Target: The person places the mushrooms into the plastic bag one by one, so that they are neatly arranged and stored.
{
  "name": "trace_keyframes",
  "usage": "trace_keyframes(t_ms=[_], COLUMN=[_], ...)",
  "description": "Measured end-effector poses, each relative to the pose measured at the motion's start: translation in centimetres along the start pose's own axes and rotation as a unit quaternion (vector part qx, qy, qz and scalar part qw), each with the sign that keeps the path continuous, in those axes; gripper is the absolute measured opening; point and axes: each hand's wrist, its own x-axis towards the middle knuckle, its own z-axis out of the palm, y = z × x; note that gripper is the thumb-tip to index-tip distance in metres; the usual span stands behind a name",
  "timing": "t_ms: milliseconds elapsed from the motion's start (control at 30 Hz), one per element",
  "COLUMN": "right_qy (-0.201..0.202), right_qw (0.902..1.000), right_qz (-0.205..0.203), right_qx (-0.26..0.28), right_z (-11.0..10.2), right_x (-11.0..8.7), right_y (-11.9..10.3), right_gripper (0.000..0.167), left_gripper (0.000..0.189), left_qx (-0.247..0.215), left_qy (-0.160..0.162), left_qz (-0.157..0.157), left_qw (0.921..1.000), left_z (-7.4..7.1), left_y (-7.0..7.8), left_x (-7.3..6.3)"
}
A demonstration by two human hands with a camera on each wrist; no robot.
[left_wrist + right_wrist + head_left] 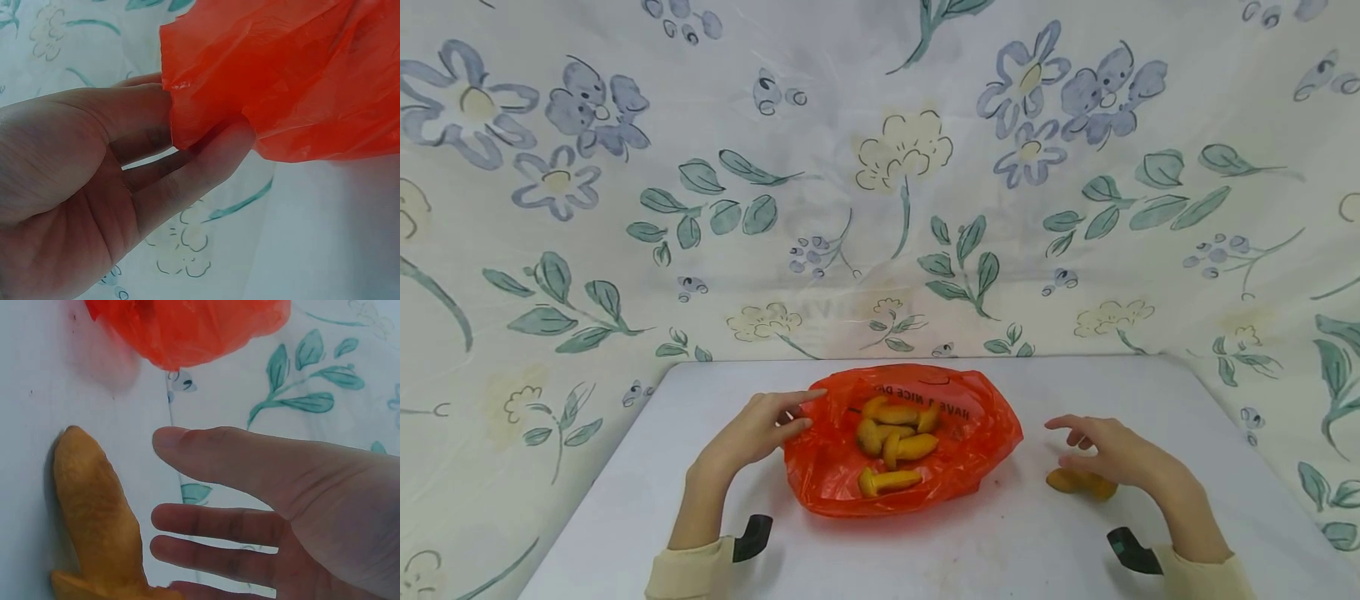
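A red plastic bag (977, 467) lies spread open on the white table, with mirrored lettering showing on its inside. Several yellow-brown mushrooms (895, 481) lie in it. At the bag's left side, my left hand (767, 425) holds the rim; in the left wrist view the red film (275, 75) passes between the fingers. My right hand (1105, 446) hovers over another mushroom (1063, 481) on the table, right of the bag. In the right wrist view that mushroom (97, 506) lies beside the spread fingers, apart from them, and nothing is held. Part of it is hidden under the hand.
The white table (1000, 550) ends at a back edge behind the bag. A floral cloth (820, 208) hangs behind and around the table. A black strap piece (752, 537) sticks out at the left wrist, and a similar black piece (1133, 552) at the right.
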Motion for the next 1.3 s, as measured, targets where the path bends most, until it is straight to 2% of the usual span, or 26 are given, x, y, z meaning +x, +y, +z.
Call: trace_keyframes(t_ms=[233, 600, 1067, 1300], right_qy=[-0.016, -0.048, -0.049, -0.051], right_qw=[0.9996, 0.9977, 0.9964, 0.9964], right_qz=[0.021, 0.047, 0.068, 0.067], right_qx=[0.007, 0.011, -0.003, -0.003], right_z=[-0.3, -0.9, -0.7, -0.8], right_x=[-0.3, -0.3, 0.3, 0.7], right_y=[0.8, 1.3, 1.9, 2.0], right_gripper=[0.055, 0.049, 0.046, 0.037], left_gripper=[0.045, 0.044, 0.044, 0.043], left_qx=[0.001, 0.001, 0.0, -0.003], left_qy=[0.0, -0.001, 0.003, 0.003], left_qz=[0.0, -0.002, -0.001, 0.007], left_qw=[1.0, 1.0, 1.0, 1.0], left_z=[0.0, 0.0, 0.1, 0.3], left_y=[0.2, 0.3, 0.6, 0.2], left_x=[0.0, 0.1, 0.4, 0.6])
